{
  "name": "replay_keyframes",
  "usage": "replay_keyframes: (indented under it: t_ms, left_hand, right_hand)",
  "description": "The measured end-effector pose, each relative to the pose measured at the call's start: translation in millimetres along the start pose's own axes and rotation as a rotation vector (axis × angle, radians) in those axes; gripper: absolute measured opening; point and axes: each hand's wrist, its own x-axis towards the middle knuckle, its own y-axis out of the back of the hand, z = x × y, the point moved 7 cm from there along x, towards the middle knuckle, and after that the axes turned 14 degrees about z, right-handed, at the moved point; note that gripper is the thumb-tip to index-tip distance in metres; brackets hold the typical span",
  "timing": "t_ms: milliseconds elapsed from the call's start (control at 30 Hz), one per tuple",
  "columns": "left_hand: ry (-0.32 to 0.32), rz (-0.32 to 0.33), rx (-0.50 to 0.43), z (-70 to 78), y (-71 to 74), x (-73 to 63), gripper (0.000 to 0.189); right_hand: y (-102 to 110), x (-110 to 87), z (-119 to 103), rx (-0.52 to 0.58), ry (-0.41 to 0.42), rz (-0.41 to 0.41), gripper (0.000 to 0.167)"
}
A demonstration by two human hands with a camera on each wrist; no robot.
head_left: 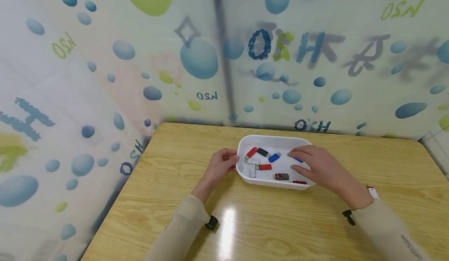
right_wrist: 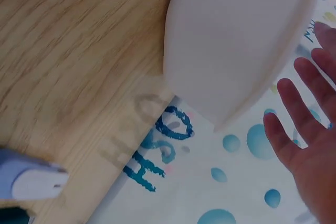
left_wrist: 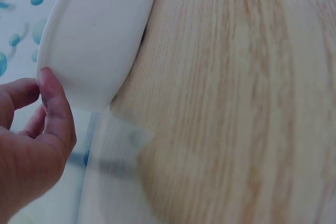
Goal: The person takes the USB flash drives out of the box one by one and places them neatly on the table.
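Note:
A white plastic tray (head_left: 277, 139) with rounded corners holds several USB flash drives. Among them are a red one (head_left: 251, 152), a black one (head_left: 262, 152), a blue one (head_left: 274, 157), and a dark brown one with a red swivel (head_left: 281, 176). My left hand (head_left: 221, 164) pinches the tray's left rim between thumb and fingers; the left wrist view shows the thumb on the outer wall (left_wrist: 86, 61). Over the tray's right side, my right hand (head_left: 317, 167) has its fingers spread, partly hiding another blue drive (head_left: 298, 159). Its fingers (right_wrist: 301, 114) look straight and apart in the right wrist view.
The tray stands on a wooden table (head_left: 280, 222) whose back edge meets a patterned cloth wall (head_left: 245, 97). A white piece with a red edge (head_left: 373, 193) shows beside my right wrist. A blue and white object (right_wrist: 38, 177) appears at lower left in the right wrist view.

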Motion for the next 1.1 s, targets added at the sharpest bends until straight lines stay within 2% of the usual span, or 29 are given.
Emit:
replay_keyframes:
  t_ms: [167, 300, 533, 700, 800, 1100]
  left_hand:
    - [0.000, 0.001, 0.009, 0.6, 0.0, -1.1, 0.030]
    - [-0.001, -0.001, 0.009, 0.9, -0.6, -1.1, 0.030]
    - [0.007, -0.001, 0.009, 0.8, -1.2, -1.2, 0.028]
    - [0.014, 0.002, 0.005, -0.3, -1.2, -1.0, 0.028]
    - [0.011, 0.005, 0.001, -0.3, -1.1, -0.5, 0.028]
    - [0.006, 0.008, -0.013, 1.4, 0.1, -1.2, 0.028]
  right_hand:
    - [-20.0, 6.7, -3.2, -0.005, 0.016, -0.091, 0.038]
    - [-37.1, 10.4, -5.6, -0.029, 0.016, -0.197, 0.036]
    - [-60.3, 11.5, -3.0, -0.040, -0.059, -0.362, 0.034]
    - [-68.3, 10.5, -0.5, -0.050, -0.102, -0.412, 0.033]
    - [-71.2, 10.9, 0.1, -0.058, -0.100, -0.428, 0.032]
    - [-74.3, 12.3, 2.0, -0.052, -0.109, -0.442, 0.029]
